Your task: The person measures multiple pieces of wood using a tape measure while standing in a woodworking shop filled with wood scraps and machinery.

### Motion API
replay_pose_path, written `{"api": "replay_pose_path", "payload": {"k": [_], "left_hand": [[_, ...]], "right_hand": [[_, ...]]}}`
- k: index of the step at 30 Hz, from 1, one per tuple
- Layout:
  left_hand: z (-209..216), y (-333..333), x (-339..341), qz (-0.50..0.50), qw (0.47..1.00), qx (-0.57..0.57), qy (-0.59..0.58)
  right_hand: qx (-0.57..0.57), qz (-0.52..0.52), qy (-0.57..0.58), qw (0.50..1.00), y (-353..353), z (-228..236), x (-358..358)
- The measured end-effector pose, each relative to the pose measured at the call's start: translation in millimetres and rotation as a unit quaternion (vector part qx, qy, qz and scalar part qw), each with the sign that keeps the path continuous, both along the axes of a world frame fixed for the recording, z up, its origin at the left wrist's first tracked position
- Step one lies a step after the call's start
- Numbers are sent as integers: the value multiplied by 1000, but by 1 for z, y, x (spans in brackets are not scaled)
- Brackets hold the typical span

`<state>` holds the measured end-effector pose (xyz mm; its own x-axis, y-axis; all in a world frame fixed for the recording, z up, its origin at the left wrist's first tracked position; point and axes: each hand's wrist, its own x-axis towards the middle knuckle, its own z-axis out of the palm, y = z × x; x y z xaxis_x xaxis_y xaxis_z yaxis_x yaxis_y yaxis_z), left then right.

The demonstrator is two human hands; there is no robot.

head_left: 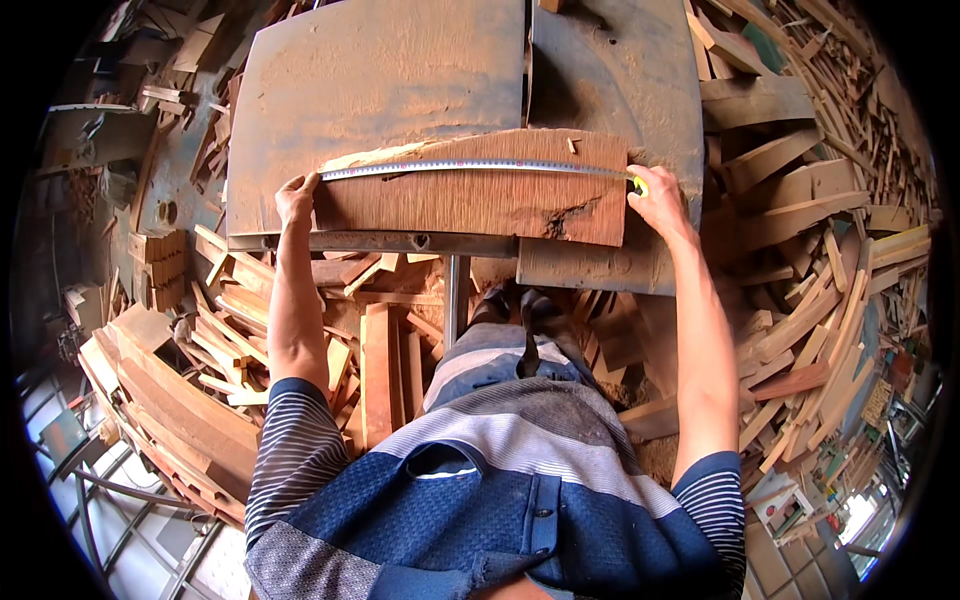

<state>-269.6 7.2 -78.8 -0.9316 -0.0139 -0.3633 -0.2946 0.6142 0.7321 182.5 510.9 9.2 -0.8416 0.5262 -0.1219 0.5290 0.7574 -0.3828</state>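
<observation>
A reddish-brown wooden board lies across the near part of a metal machine table. Its far edge is rough and slanting, and a dark cracked knot shows near its right end. Along the board runs the pulled-out blade of a tape measure. At the board's left end my left hand pinches the tip of the blade. Past the right end, my right hand is closed around the yellow tape case, which is mostly hidden by the fingers. A small wood chip rests on the board.
Sawdust coats the machine table, which is split by a gap. Piles of cut timber crowd the right side. More stacked planks lie at the lower left, and offcuts lie on the floor below the table's near edge.
</observation>
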Motion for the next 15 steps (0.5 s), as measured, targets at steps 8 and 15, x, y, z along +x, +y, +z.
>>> {"api": "replay_pose_path", "payload": {"k": [8, 15], "left_hand": [[-20, -14, -5, 30, 999, 23, -5], [-38, -29, -11, 50, 997, 53, 18]], "right_hand": [[-114, -163, -158, 967, -33, 30, -45], [-128, -193, -110, 967, -58, 17, -53]]}}
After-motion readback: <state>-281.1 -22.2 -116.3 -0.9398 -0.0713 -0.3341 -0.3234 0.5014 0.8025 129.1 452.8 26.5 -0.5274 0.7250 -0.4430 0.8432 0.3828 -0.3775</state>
